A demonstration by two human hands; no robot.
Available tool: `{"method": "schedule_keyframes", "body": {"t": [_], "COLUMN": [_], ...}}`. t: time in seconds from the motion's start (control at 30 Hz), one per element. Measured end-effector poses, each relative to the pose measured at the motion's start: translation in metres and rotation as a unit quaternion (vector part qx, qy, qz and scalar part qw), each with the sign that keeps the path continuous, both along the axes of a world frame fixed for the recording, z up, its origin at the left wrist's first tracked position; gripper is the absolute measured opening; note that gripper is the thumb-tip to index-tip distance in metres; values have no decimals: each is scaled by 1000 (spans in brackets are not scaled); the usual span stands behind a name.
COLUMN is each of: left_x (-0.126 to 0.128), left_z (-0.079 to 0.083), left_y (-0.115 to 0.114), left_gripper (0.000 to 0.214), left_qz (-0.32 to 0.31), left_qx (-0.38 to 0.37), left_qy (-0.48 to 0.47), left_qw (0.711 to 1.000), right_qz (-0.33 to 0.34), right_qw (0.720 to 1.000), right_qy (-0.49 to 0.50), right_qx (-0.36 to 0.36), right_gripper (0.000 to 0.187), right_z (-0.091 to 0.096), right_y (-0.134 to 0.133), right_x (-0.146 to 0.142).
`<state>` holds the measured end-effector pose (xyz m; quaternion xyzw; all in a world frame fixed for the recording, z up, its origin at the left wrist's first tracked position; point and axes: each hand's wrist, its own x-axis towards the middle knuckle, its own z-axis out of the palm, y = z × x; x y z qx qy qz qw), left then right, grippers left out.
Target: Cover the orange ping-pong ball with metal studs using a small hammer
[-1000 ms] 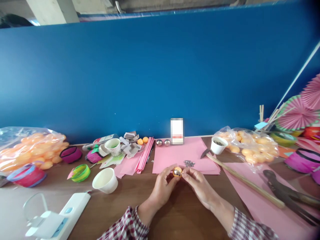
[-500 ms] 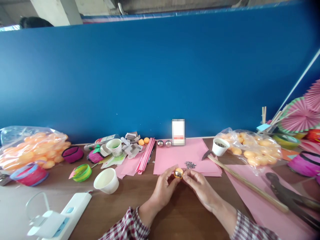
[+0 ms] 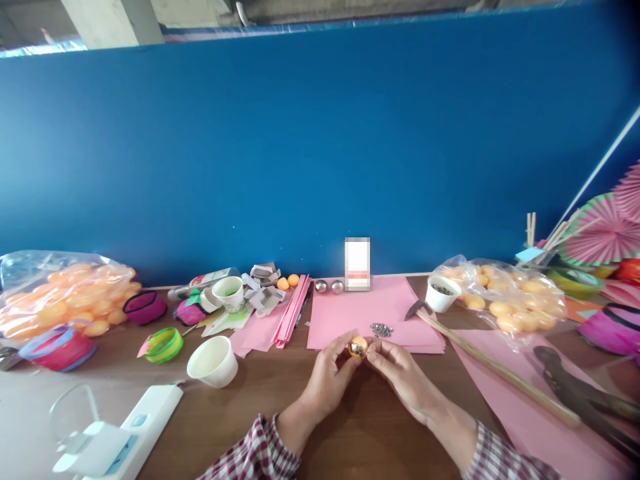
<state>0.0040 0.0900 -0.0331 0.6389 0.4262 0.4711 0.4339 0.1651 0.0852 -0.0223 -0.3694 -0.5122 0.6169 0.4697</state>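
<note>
An orange ping-pong ball [image 3: 359, 346], partly covered with shiny metal pieces, sits between my hands just above the near edge of the pink sheets. My left hand [image 3: 329, 373] is closed on it, thumb and fingers round its left side. The fingertips of my right hand [image 3: 403, 380] are drawn together and touch its right side; any small piece between them is hidden. Just beyond lies a small heap of silvery tacks [image 3: 381, 330] on the pink paper [image 3: 353, 313]. Two metal-covered balls [image 3: 321, 286] rest at the paper's back edge.
A hammer [image 3: 495, 363] lies to the right, near a white cup [image 3: 443, 294] of tacks. Bags of orange balls [image 3: 70, 297] stand on both sides. Leftward are an empty white bowl [image 3: 213, 362] and a power strip [image 3: 150, 420]. A blue partition [image 3: 280, 147] rises behind.
Both hands keep nearly the same place and grip. The ball appears slightly turned, its metal patch showing differently. The view has shifted very slightly.
</note>
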Motion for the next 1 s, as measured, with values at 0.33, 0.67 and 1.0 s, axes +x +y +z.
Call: {"method": "schedule_keyframes", "body": {"t": [0.33, 0.67, 1.0], "left_x": [0, 0, -1], "left_z": [3, 3, 2], "left_y": [0, 0, -1], "left_gripper": [40, 39, 37], "left_qz": [1, -5, -5], "left_qx": [-7, 7, 20], "left_qy": [12, 28, 55], "left_qw": [1000, 1000, 998], "right_qz": [10, 9, -3], "right_qw": [1000, 1000, 997], "right_qy": [2, -14, 12], "right_qx": [7, -13, -74], "right_gripper": [19, 23, 20], "right_z": [2, 4, -5], "right_y": [0, 1, 3], "right_x": [1, 2, 4]}}
